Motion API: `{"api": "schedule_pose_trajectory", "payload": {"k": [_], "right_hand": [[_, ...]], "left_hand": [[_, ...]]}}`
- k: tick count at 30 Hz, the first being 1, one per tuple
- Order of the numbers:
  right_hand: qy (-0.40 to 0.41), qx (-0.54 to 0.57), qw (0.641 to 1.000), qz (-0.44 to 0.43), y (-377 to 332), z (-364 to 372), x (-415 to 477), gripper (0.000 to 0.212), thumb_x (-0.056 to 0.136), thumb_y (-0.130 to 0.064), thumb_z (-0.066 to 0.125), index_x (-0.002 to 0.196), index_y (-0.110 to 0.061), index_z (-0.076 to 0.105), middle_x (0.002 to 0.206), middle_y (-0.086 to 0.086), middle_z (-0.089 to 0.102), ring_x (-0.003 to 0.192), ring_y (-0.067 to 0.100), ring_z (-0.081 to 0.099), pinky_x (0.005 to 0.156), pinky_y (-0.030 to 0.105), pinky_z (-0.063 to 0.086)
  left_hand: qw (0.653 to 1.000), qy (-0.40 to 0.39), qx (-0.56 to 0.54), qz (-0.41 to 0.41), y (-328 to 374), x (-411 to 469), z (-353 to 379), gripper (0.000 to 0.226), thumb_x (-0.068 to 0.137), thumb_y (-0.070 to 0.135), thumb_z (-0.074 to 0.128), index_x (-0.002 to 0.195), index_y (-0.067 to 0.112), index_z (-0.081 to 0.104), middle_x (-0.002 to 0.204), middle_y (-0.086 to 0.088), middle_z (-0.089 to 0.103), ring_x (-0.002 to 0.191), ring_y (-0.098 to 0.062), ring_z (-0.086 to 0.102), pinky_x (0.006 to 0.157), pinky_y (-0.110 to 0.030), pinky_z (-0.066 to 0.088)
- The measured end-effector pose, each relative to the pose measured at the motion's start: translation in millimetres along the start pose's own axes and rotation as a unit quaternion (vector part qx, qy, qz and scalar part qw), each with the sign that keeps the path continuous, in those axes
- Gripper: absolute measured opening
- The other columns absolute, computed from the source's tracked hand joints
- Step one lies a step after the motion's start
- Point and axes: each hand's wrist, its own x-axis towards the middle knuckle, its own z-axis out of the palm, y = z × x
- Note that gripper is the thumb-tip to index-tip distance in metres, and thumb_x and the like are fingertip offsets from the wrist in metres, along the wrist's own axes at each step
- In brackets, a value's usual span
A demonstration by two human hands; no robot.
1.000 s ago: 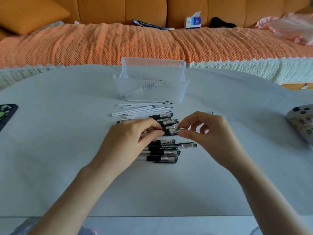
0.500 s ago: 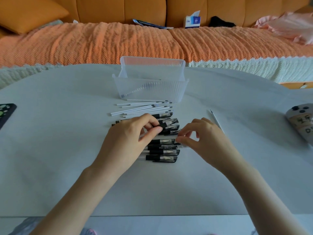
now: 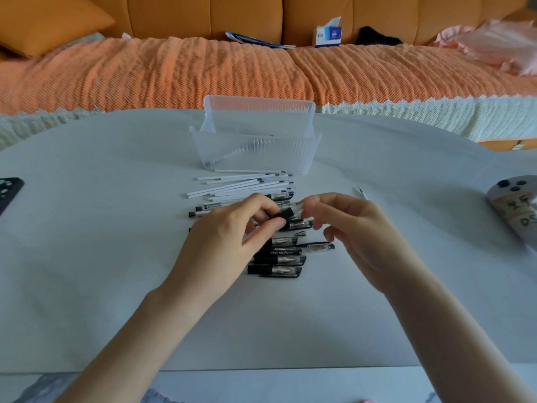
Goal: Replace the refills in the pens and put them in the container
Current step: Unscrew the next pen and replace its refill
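Note:
Several black capped pens [image 3: 279, 258] lie in a row at the middle of the table. Behind them lies a bundle of white refills [image 3: 241, 184], and further back stands a clear ribbed container [image 3: 255, 154] with one pen leaning inside. My left hand [image 3: 232, 237] grips a pen by its black grip section [image 3: 283, 214] just above the row. My right hand [image 3: 348, 228] pinches the clear front end of that same pen. A loose clear cap [image 3: 318, 246] lies to the right of the row, and a small metal tip [image 3: 300, 234] lies beside it.
A single refill [image 3: 361, 193] lies apart behind my right hand. A dark phone [image 3: 7, 193] sits at the left edge and a grey controller-like object [image 3: 514, 207] at the right edge. An orange sofa with a tissue box [image 3: 328, 34] runs behind the table.
My right hand dipped towards the row, left a cap lying to the right of it, and came back up to the pen my left hand holds. My left hand stayed in place.

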Motion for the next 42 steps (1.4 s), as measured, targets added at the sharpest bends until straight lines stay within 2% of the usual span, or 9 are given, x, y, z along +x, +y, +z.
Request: {"api": "schedule_pose_trajectory", "payload": {"k": [4,7,12,15,18,23,27,34,42], "right_hand": [[0.072,0.114,0.991,-0.007,-10.9,-9.3,3.8,0.010,0.091,-0.009,0.052,0.087,-0.007,0.061,0.086,0.010,0.072,0.067,0.015,0.063,0.052,0.021,0.039],[0.151,0.136,0.979,-0.023,-18.2,-26.8,6.5,0.013,0.089,-0.006,0.051,0.079,-0.009,0.059,0.076,0.009,0.072,0.052,0.014,0.056,0.045,0.019,0.036],[0.251,0.028,0.966,-0.057,-15.0,-58.4,15.3,0.012,0.085,-0.011,0.059,0.075,-0.007,0.064,0.058,0.001,0.064,0.044,0.013,0.042,0.042,0.021,0.033],[0.268,-0.148,0.950,-0.060,-7.7,-69.2,21.2,0.012,0.081,-0.015,0.062,0.075,-0.007,0.067,0.059,0.000,0.064,0.041,0.007,0.042,0.046,0.021,0.033],[0.259,-0.314,0.912,-0.050,1.5,-65.6,24.8,0.010,0.081,-0.019,0.063,0.075,-0.013,0.069,0.067,0.003,0.067,0.052,0.002,0.053,0.048,0.015,0.037],[0.249,-0.423,0.871,-0.014,12.6,-53.4,34.2,0.017,0.081,-0.027,0.066,0.088,-0.012,0.070,0.087,0.009,0.069,0.085,0.029,0.061,0.070,0.033,0.047],[0.263,-0.484,0.834,-0.022,10.5,-48.6,35.8,0.021,0.084,-0.029,0.063,0.101,-0.017,0.064,0.096,0.004,0.064,0.086,0.026,0.052,0.068,0.029,0.034],[0.123,-0.462,0.863,-0.164,9.5,-21.8,54.2,0.011,0.085,-0.019,0.064,0.093,-0.023,0.070,0.089,-0.007,0.061,0.076,0.012,0.052,0.070,0.030,0.043],[0.035,-0.514,0.832,-0.204,5.7,2.7,89.6,0.012,0.090,-0.017,0.059,0.095,-0.018,0.070,0.096,-0.002,0.062,0.088,0.007,0.042,0.072,0.022,0.034]], "left_hand": [[1.000,-0.001,0.009,-0.005,1.1,-0.5,-1.3,0.022,0.081,0.049,0.052,0.090,0.031,0.059,0.075,0.018,0.063,0.057,-0.003,0.058,0.057,-0.032,0.049],[1.000,-0.009,0.020,0.002,1.4,-1.0,-1.0,0.020,0.081,0.046,0.054,0.090,0.030,0.060,0.074,0.017,0.063,0.062,-0.003,0.057,0.058,-0.030,0.050],[0.997,-0.022,0.065,0.026,-0.6,-3.7,1.3,0.017,0.081,0.048,0.055,0.088,0.033,0.060,0.073,0.020,0.063,0.067,-0.001,0.058,0.057,-0.028,0.052],[0.997,-0.017,0.066,0.029,-1.1,-3.4,1.5,0.024,0.081,0.054,0.050,0.088,0.033,0.060,0.073,0.021,0.063,0.067,-0.001,0.059,0.057,-0.027,0.052],[0.998,-0.015,0.057,0.027,-1.3,-2.4,0.9,0.029,0.081,0.055,0.045,0.088,0.032,0.061,0.073,0.021,0.063,0.066,0.000,0.059,0.058,-0.026,0.052],[0.998,-0.017,0.046,0.026,-1.9,-1.3,0.8,0.029,0.081,0.055,0.045,0.087,0.032,0.062,0.072,0.022,0.062,0.066,0.000,0.058,0.059,-0.027,0.052],[0.998,-0.011,0.048,0.029,-2.2,-1.4,-1.8,0.028,0.081,0.054,0.046,0.087,0.032,0.062,0.071,0.021,0.061,0.065,-0.002,0.058,0.058,-0.028,0.052],[0.998,-0.005,0.052,0.025,-3.4,0.3,-6.9,0.028,0.080,0.054,0.046,0.088,0.032,0.063,0.072,0.021,0.062,0.071,-0.002,0.058,0.059,-0.024,0.051],[0.998,-0.003,0.062,0.013,-5.2,0.2,-10.3,0.020,0.081,0.048,0.054,0.086,0.031,0.063,0.072,0.020,0.063,0.072,-0.002,0.058,0.060,-0.022,0.049]]}}
